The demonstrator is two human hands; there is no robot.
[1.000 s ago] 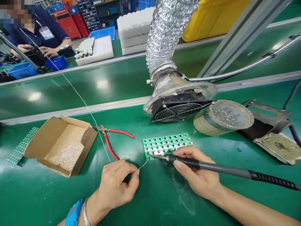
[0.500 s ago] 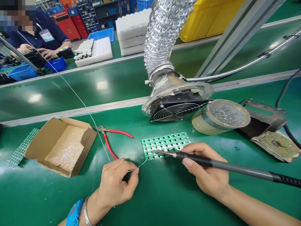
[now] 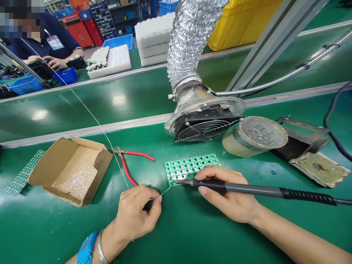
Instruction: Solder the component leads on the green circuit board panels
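My left hand pinches a thin solder wire between thumb and fingers, and the wire's end reaches the near left corner of a green circuit board. My right hand is closed round the grip of a soldering iron. The iron's tip lies over the board's near left corner, close to the wire end; whether they touch I cannot tell. Part of the board is hidden behind my right fingers. Red-handled cutters lie with handles spread just beyond my left hand.
An open cardboard box with tiny shiny bits stands left, beside another circuit board. A fume extractor fan hangs behind the board. Right of it are a tub and an iron stand with sponge. Across the bench a person works.
My right hand has moved left and slightly nearer, bringing the iron's tip from the board's middle left to its near left corner. My left hand stays almost still with the wire.
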